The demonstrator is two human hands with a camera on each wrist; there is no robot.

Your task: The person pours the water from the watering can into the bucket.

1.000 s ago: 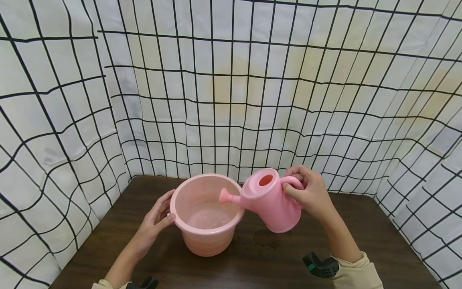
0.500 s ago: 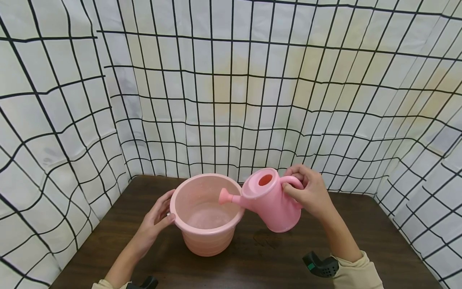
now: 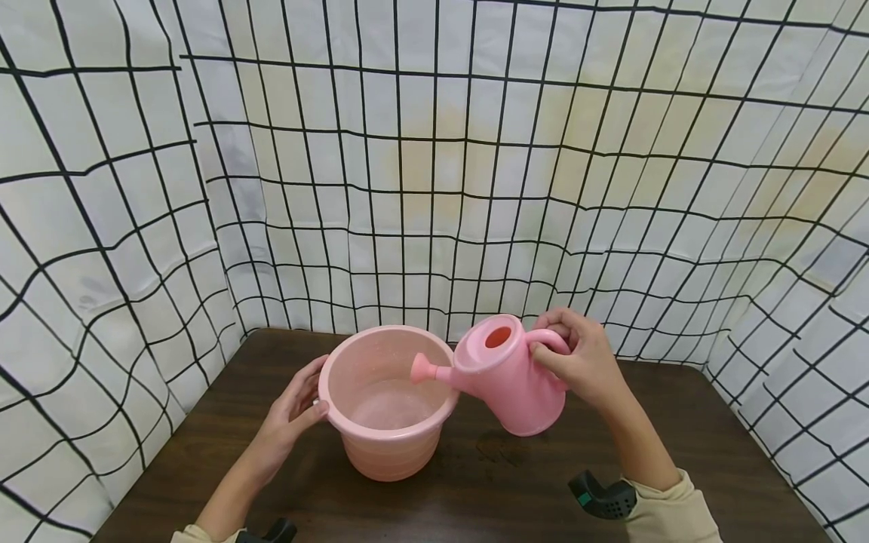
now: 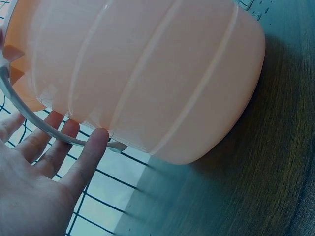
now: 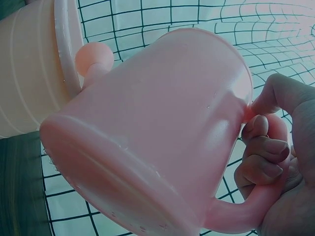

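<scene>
A pink bucket (image 3: 391, 452) stands upright on the dark wooden table (image 3: 489, 505), a shiny surface like shallow water at its bottom. My left hand (image 3: 288, 411) holds its left side, thumb at the rim and fingertips against the outer wall; the left wrist view shows them by the pale carrying handle (image 4: 49, 129). To the right, my right hand (image 3: 577, 358) grips the handle of a pink watering can (image 3: 519, 392), fingers curled through the loop in the right wrist view. The can tilts left above the table, its rose (image 3: 422, 369) inside the bucket's opening. No stream shows.
Wet marks (image 3: 498, 449) lie on the table below the watering can. White cloth walls with a black grid (image 3: 407, 188) enclose the table at the back and sides. Dark wrist devices (image 3: 603, 498) sit by the beige sleeves.
Both hands, the bucket and the watering can keep practically the same positions. Ripples seen at the bottom of the bucket a second ago look calmer now.
</scene>
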